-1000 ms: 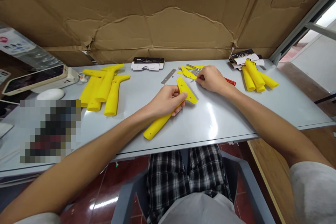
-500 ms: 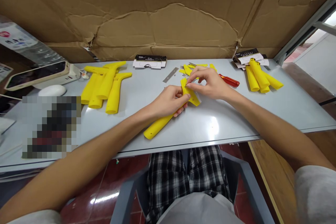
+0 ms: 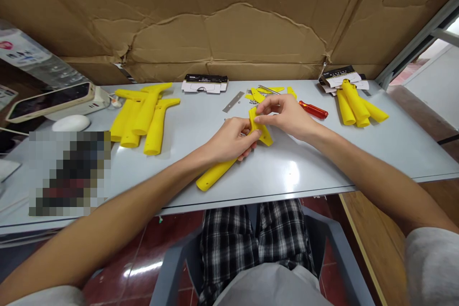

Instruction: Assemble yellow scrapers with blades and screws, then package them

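My left hand (image 3: 234,139) is wrapped round a yellow plastic scraper handle (image 3: 217,174), whose round hollow end points toward the table's front edge. The wide head of the handle sticks out beyond my left thumb. Over that head, my right hand (image 3: 281,114) has its thumb and forefinger pinched together at the upper corner; whatever lies between the fingertips is too small to make out. Behind my hands lie a flat metal blade (image 3: 233,102), loose yellow pieces (image 3: 270,90) with small screws, and a screwdriver with a red handle (image 3: 314,110).
Several yellow handles (image 3: 154,129) lie at the left, more yellow handles (image 3: 355,105) at the right. Small black-and-white boxes (image 3: 204,84) stand by the cardboard wall (image 3: 229,33). A phone (image 3: 50,100) and a white mouse (image 3: 71,123) are at the far left.
My right fingers have come down closer onto the head of the handle, the fingers more bunched. The left hand keeps its hold, with the handle's head shifted very slightly right.
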The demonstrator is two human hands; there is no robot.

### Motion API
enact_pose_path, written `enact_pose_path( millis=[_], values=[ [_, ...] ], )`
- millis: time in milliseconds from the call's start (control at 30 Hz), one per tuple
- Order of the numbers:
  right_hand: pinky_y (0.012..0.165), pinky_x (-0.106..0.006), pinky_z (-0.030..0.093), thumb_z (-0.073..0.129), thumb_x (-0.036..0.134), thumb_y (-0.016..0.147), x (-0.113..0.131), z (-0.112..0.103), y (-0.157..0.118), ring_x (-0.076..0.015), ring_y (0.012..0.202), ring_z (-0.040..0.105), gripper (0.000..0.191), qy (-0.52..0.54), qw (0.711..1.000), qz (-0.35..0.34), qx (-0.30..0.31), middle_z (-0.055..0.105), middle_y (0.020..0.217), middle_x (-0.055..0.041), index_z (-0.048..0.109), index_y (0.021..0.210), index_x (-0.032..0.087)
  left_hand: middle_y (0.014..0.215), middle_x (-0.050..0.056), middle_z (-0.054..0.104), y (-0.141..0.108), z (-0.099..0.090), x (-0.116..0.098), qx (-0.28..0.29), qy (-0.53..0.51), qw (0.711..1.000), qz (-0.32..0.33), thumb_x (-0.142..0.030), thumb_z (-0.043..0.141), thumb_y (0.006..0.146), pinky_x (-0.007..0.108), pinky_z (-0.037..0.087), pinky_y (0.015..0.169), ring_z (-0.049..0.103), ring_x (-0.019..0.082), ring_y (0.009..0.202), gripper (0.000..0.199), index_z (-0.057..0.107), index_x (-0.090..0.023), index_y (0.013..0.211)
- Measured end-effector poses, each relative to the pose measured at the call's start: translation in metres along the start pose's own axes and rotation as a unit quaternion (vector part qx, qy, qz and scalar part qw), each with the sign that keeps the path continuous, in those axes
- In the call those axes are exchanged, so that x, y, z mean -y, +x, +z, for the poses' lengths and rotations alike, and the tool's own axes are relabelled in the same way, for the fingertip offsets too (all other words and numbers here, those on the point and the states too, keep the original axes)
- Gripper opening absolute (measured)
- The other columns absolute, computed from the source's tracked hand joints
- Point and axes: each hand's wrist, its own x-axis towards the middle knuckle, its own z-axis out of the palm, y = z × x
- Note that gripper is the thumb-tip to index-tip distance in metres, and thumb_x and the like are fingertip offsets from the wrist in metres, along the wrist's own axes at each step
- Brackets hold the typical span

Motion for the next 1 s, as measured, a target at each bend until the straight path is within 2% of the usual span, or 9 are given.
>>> enact_pose_path(
  millis=[167,433,533,667,767,867,1000],
  values=[
    [0.079,-0.033,0.054,0.091,0.021,0.066,0.001,0.005,-0.002,-0.0151,0.086,0.062,0.036,0.079,0.996,0.017,-0.026,0.067,0.097,0.0006,0.063,0.090,0.022,0.052,-0.004,0.060,0.000,-0.001,0.000,0.001,-0.002,1.000,-0.001,-0.012,0.056,0.106,0.022,0.045,0.043,0.054,0.009,0.037,0.032,0.057,-0.020,0.074],
    [0.078,-0.032,0.052,0.086,0.012,0.065,0.000,0.010,-0.004,-0.0156,0.088,0.061,0.044,0.099,0.993,0.052,-0.045,0.063,0.095,0.0019,0.057,0.095,0.024,0.053,-0.003,0.061,0.002,0.002,0.004,0.009,-0.011,1.000,-0.003,-0.014,0.057,0.105,0.021,0.046,0.043,0.054,0.008,0.038,0.030,0.057,-0.019,0.076],
    [0.077,-0.032,0.053,0.087,0.013,0.067,-0.001,0.007,-0.003,-0.0159,0.090,0.062,0.040,0.093,0.994,0.050,-0.038,0.065,0.097,0.0011,0.061,0.096,0.024,0.052,-0.003,0.060,0.002,0.003,0.005,0.008,-0.020,1.000,-0.006,-0.014,0.057,0.105,0.021,0.045,0.043,0.054,0.008,0.038,0.030,0.057,-0.019,0.076],
    [0.083,-0.034,0.059,0.090,0.022,0.075,-0.003,-0.004,0.001,-0.0180,0.098,0.066,0.037,0.062,0.998,-0.009,0.010,0.071,0.108,-0.0026,0.073,0.108,0.024,0.052,-0.003,0.059,0.002,0.000,0.005,0.026,-0.063,0.998,-0.007,-0.018,0.056,0.106,0.021,0.044,0.042,0.051,0.008,0.038,0.029,0.059,-0.019,0.077],
    [0.080,-0.035,0.061,0.087,0.031,0.086,-0.005,-0.010,0.002,-0.0173,0.088,0.067,0.033,0.042,0.999,-0.012,0.030,0.075,0.104,-0.0038,0.079,0.117,0.024,0.054,-0.003,0.059,0.002,-0.002,0.004,0.039,-0.092,0.995,-0.017,-0.016,0.056,0.105,0.020,0.043,0.041,0.050,0.008,0.039,0.026,0.060,-0.018,0.079],
    [0.081,-0.036,0.063,0.085,0.034,0.090,-0.008,-0.011,0.003,-0.0172,0.087,0.069,0.024,0.027,0.999,-0.010,0.028,0.079,0.105,-0.0052,0.082,0.111,0.022,0.053,-0.002,0.058,0.002,-0.002,0.005,0.044,-0.104,0.993,-0.017,-0.018,0.057,0.105,0.020,0.043,0.041,0.049,0.007,0.038,0.027,0.059,-0.018,0.078],
    [0.092,-0.039,0.065,0.087,0.032,0.089,-0.011,-0.008,0.004,-0.0207,0.100,0.073,0.021,0.022,0.999,-0.012,0.023,0.081,0.112,-0.0066,0.083,0.107,0.022,0.053,-0.002,0.057,0.003,0.000,0.008,0.049,-0.113,0.992,-0.020,-0.020,0.056,0.106,0.020,0.042,0.041,0.049,0.007,0.038,0.030,0.059,-0.018,0.076]
  ],
)
